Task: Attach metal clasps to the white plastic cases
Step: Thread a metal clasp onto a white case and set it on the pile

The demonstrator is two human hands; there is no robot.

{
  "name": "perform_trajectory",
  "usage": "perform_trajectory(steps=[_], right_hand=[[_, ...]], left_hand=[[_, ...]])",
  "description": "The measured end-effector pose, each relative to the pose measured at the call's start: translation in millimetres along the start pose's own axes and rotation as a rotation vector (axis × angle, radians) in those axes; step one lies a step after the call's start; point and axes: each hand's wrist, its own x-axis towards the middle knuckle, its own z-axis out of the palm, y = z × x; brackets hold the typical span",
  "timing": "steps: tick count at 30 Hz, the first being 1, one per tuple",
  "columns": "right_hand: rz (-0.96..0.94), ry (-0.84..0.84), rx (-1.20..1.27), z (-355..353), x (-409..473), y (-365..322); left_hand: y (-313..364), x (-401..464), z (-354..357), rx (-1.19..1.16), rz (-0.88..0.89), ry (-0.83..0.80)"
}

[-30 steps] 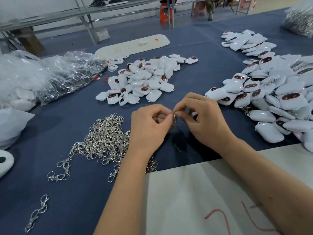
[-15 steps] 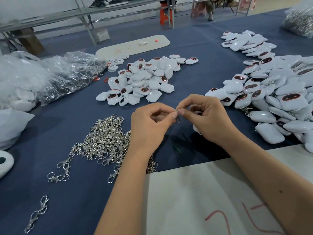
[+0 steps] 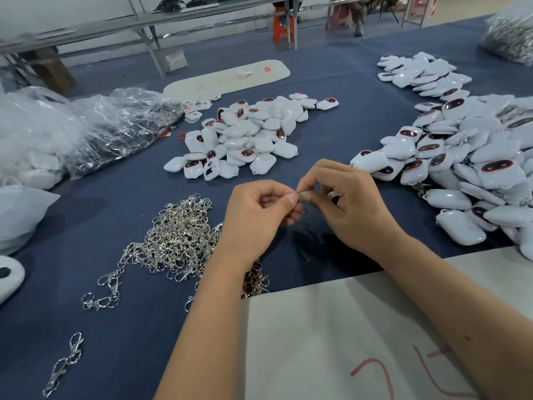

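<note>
My left hand [image 3: 259,215] and my right hand [image 3: 352,206] meet above the blue cloth, thumbs and forefingers pinching a small metal clasp ring [image 3: 300,201] between them. My right hand's curled fingers also hold a white plastic case [image 3: 332,195], mostly hidden in the palm. A heap of loose silver metal clasps [image 3: 176,241] lies just left of my left wrist. A pile of white cases [image 3: 245,137] sits beyond my hands, and a larger pile [image 3: 473,157] spreads to the right.
Clear plastic bags [image 3: 86,131] with more parts lie at the left. A white board with red marks [image 3: 360,336] covers the near table edge under my right forearm. Two stray clasps [image 3: 65,362] lie near left. Another white board [image 3: 227,79] lies far back.
Both hands have stayed together over the same spot, lifting slightly. The fingertips have shifted on the ring, and the case is tucked deeper in my right hand.
</note>
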Motion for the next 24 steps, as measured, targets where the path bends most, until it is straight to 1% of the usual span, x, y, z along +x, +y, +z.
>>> perform_trajectory(steps=[5, 8, 11, 14, 19, 24], right_hand=[[-0.061, 0.016, -0.132, 0, 0, -2], [-0.063, 0.032, -0.115, 1, 0, -2], [0.044, 0.049, 0.042, 4, -1, -1], [0.163, 0.014, 0.179, 5, 0, 2], [0.215, 0.030, 0.286, 3, 0, 3], [0.332, 0.070, 0.487, 1, 0, 1]], left_hand=[[2, -1, -1, 0.034, -0.018, 0.009], [3, -2, -1, 0.066, 0.021, 0.022], [3, -3, 0, 0.166, 0.119, 0.055], [1, -2, 2, 0.229, 0.168, 0.083], [-2, 0, 6, 0.230, 0.229, 0.110], [2, 0, 13, 0.266, 0.314, 0.169]])
